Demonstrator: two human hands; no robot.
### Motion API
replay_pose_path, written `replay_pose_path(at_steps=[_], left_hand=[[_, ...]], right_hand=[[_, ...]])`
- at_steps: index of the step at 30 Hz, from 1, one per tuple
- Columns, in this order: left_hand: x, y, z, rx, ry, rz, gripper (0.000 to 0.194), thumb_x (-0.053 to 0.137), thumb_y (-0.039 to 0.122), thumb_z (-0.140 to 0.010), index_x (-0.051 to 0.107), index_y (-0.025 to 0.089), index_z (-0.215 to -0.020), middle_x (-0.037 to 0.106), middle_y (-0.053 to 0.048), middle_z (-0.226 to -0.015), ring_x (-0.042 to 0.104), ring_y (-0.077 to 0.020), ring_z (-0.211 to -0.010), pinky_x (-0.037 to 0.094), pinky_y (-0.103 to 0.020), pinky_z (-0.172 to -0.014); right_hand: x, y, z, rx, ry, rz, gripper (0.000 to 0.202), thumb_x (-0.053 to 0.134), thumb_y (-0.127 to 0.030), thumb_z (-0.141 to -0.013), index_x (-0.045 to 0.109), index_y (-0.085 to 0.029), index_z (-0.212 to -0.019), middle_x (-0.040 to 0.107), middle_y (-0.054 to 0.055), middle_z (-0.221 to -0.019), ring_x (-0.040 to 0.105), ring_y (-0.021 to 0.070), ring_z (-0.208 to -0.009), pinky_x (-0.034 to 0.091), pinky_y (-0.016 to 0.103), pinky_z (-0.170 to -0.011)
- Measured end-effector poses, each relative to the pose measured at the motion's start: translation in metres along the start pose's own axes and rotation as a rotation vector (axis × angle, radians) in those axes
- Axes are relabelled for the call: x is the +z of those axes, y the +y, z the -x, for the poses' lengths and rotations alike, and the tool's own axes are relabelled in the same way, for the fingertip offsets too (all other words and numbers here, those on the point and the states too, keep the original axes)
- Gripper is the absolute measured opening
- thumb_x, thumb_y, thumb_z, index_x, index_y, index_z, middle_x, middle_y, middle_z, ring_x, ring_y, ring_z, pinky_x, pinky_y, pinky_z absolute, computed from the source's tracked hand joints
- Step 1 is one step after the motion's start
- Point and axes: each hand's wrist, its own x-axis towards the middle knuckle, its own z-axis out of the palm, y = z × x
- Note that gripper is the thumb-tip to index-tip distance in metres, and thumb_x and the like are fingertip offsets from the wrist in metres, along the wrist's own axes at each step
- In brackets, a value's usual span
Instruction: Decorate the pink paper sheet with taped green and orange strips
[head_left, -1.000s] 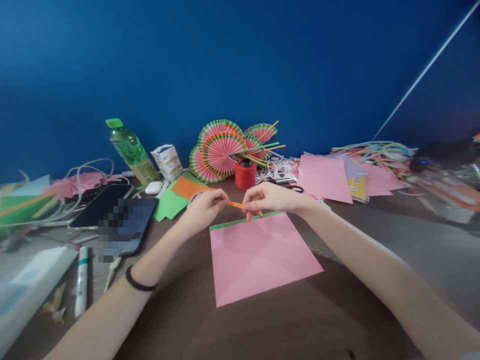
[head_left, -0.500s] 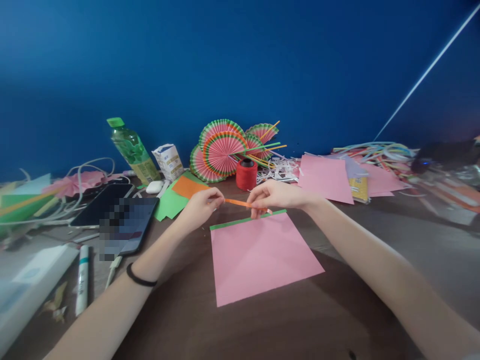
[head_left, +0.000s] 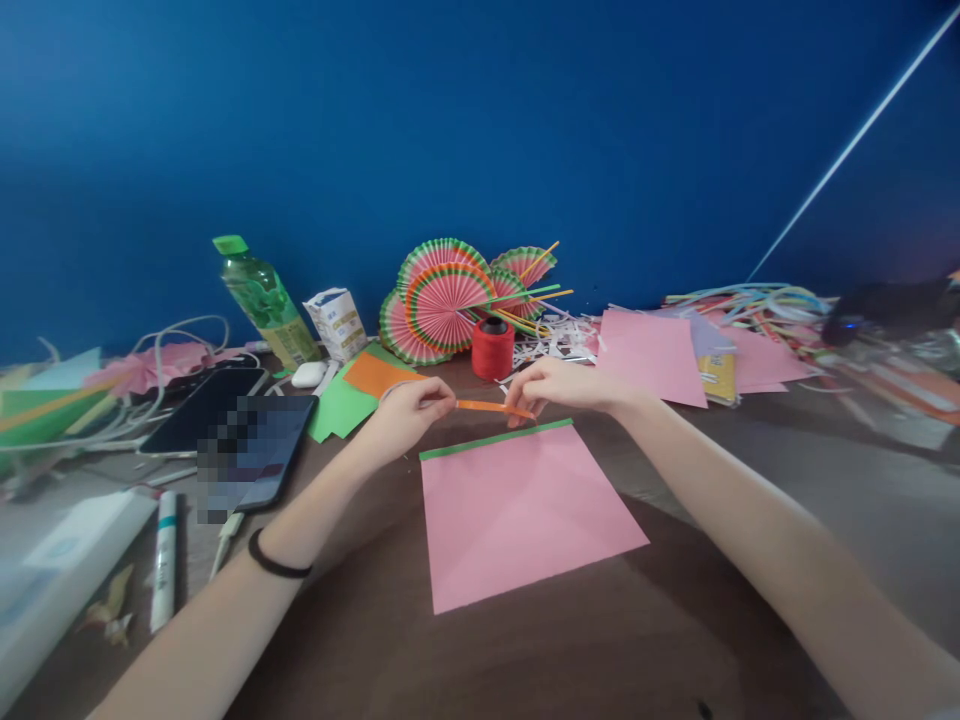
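A person is sitting or standing at a brown table (head_left: 465,665), both bare arms reaching forward. The left hand (head_left: 411,412) is pinching one end of a narrow orange strip (head_left: 484,406) between thumb and fingertips. The right hand (head_left: 556,384), fingers bent downward, is touching the strip near its other end; whether it is gripping there or only resting against it, I cannot tell.

The strip is spanning the space between the hands, raised in front of a red spool (head_left: 493,356). On the near side, a pink sheet (head_left: 529,525) is lying flat, a green band (head_left: 495,441) running along its far edge. Pleated paper fans (head_left: 448,300) are leaning against the blue wall (head_left: 480,130) behind. Orange paper (head_left: 377,376) and green paper (head_left: 339,407) are lying beyond the left wrist.

The step in hand, as I am judging it, is working the strip between the fingers. The next move seems to be calling for a light, steady left pinch and careful right fingertips, keeping the thin strip from creasing or twisting.
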Motion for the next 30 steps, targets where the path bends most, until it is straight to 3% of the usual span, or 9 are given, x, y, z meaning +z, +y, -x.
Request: replay_pose_path(at_steps=[3, 7, 11, 14, 17, 23, 30], left_hand=[[0.002, 0.009, 0.002, 0.007, -0.047, 0.027, 0.017, 0.046, 0.03, -0.078, 0.055, 0.018, -0.071, 0.052, 0.002, -0.064, 0.048, -0.012, -0.062, 0.037, -0.023, -0.056], [0.005, 0.018, 0.004, 0.042, -0.073, 0.042, 0.017, 0.046, 0.029, -0.078, 0.056, 0.018, -0.07, 0.056, 0.002, -0.069, 0.05, -0.0124, -0.066, 0.038, -0.022, -0.057], [0.008, 0.021, 0.006, 0.06, -0.094, 0.066, 0.019, 0.043, 0.03, -0.08, 0.055, 0.017, -0.072, 0.055, 0.002, -0.068, 0.05, -0.0119, -0.065, 0.038, -0.022, -0.057], [0.01, 0.02, 0.008, 0.075, 0.033, 0.03, 0.011, 0.048, 0.028, -0.078, 0.052, 0.018, -0.079, 0.054, 0.001, -0.076, 0.05, -0.0133, -0.072, 0.04, -0.025, -0.064], [0.011, 0.018, 0.008, 0.187, 0.146, -0.109, 0.008, 0.051, 0.026, -0.076, 0.053, 0.019, -0.077, 0.053, -0.002, -0.087, 0.047, -0.0168, -0.087, 0.038, -0.031, -0.08], [0.011, 0.018, 0.008, 0.265, 0.05, -0.141, 0.019, 0.044, 0.027, -0.082, 0.059, 0.02, -0.074, 0.052, -0.003, -0.096, 0.045, -0.0173, -0.094, 0.033, -0.033, -0.089], [0.01, 0.016, 0.007, 0.261, 0.002, -0.107, 0.02, 0.043, 0.028, -0.083, 0.057, 0.02, -0.072, 0.053, -0.002, -0.09, 0.045, -0.0165, -0.09, 0.032, -0.033, -0.087]], right_hand=[[0.006, -0.006, 0.0, -0.082, 0.032, -0.005, 0.024, 0.04, -0.017, -0.072, 0.063, -0.013, -0.077, 0.069, 0.006, -0.069, 0.061, 0.0143, -0.065, 0.046, 0.025, -0.062], [0.02, -0.017, 0.005, -0.173, 0.004, 0.157, 0.024, 0.046, -0.032, -0.078, 0.062, -0.014, -0.075, 0.064, 0.002, -0.061, 0.054, 0.0109, -0.057, 0.04, 0.022, -0.053], [0.029, -0.02, 0.007, -0.221, 0.0, 0.174, 0.017, 0.048, -0.026, -0.078, 0.061, -0.015, -0.077, 0.059, 0.0, -0.058, 0.053, 0.0098, -0.057, 0.038, 0.021, -0.053], [0.03, -0.019, 0.006, -0.218, 0.016, 0.145, 0.016, 0.047, -0.023, -0.077, 0.061, -0.015, -0.076, 0.056, -0.001, -0.054, 0.053, 0.0098, -0.056, 0.038, 0.021, -0.053], [0.028, -0.017, 0.005, -0.216, 0.021, 0.121, 0.015, 0.047, -0.022, -0.076, 0.06, -0.015, -0.076, 0.055, -0.002, -0.053, 0.054, 0.0101, -0.055, 0.039, 0.021, -0.053], [0.027, -0.018, 0.005, -0.219, 0.008, 0.123, 0.014, 0.047, -0.022, -0.076, 0.06, -0.015, -0.075, 0.054, -0.002, -0.053, 0.053, 0.0101, -0.055, 0.039, 0.021, -0.054], [0.026, -0.018, 0.006, -0.237, -0.021, 0.146, 0.016, 0.047, -0.021, -0.076, 0.062, -0.015, -0.077, 0.054, -0.002, -0.053, 0.052, 0.0097, -0.056, 0.038, 0.021, -0.055]])
